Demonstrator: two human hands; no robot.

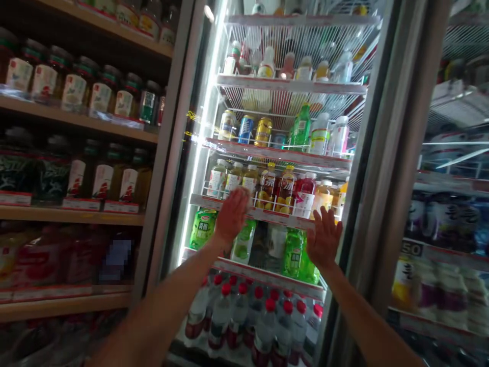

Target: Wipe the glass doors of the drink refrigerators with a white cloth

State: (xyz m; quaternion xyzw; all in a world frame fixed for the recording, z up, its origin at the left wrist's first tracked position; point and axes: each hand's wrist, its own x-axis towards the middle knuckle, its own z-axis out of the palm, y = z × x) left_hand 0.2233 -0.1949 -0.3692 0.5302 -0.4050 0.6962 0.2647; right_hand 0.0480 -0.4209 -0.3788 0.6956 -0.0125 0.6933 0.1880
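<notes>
Both my arms reach into an open drinks fridge point(206, 127). My left hand point(231, 214) is blurred, its fingers stretched toward the pale juice bottles point(234, 178) on the middle wire shelf point(263, 213). My right hand point(324, 238) is raised with fingers spread, in front of the green bottles point(294, 252) one shelf down and just below an orange drink bottle point(323, 196). Neither hand holds anything.
Cans point(246, 128) and bottles fill the upper shelves; red-capped water bottles point(263, 316) crowd the bottom shelf. Wooden shelves point(76, 122) with jars stand to the left. A glass fridge door point(451, 204) and its frame stand close on the right.
</notes>
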